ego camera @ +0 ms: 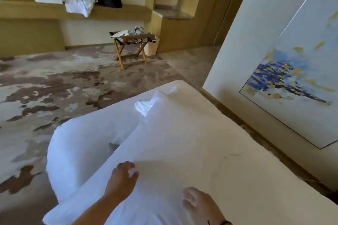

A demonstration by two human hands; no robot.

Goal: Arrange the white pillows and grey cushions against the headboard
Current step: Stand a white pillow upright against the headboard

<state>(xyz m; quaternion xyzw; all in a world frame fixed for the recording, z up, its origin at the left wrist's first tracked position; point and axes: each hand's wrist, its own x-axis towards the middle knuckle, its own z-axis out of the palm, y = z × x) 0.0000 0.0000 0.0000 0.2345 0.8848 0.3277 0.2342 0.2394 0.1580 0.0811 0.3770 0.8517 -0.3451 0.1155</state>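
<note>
A large white pillow (170,144) lies lengthwise in front of me on the cream bed surface (256,179). My left hand (122,179) grips its near left part, with the fingers curled into the fabric. My right hand (198,204) rests on the pillow's near end with the fingers laid fairly flat. A second white pillow (76,148) lies beside it on the left, partly tucked under it. A thin grey sliver (113,146) shows in the gap between the two. Folded white linen (146,105) sits at the large pillow's far end.
A white wall with a blue and yellow painting (292,82) runs along the right of the bed. Patterned carpet (54,82) spreads to the left. A wooden luggage rack (132,45) and a white bin (151,46) stand at the far wall, below a shelf (118,12) with bags.
</note>
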